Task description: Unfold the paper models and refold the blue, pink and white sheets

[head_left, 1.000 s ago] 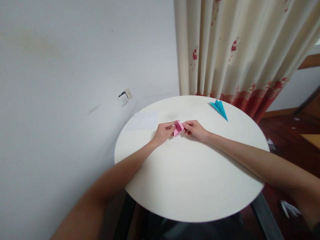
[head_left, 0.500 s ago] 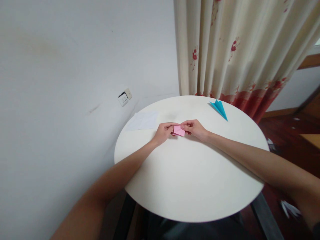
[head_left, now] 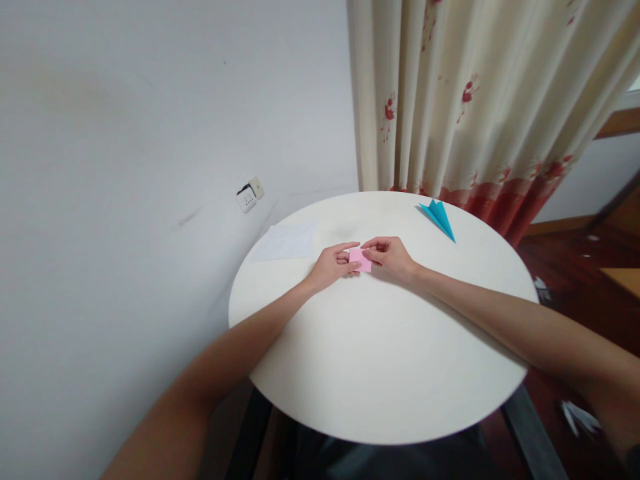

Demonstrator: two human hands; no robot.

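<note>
Where hands (head_left: 363, 260) meet, pink paper (head_left: 361, 259) half hidden beneath fingertips (head_left: 354, 267).

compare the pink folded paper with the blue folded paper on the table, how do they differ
The pink paper is a small flat rectangle; the blue paper is folded into a long pointed dart shape. The pink paper lies between the left hand and the right hand, with fingers of both on it, while the blue paper lies untouched near the far edge by the curtain. Both are folded coloured paper resting on the round white table.
</note>
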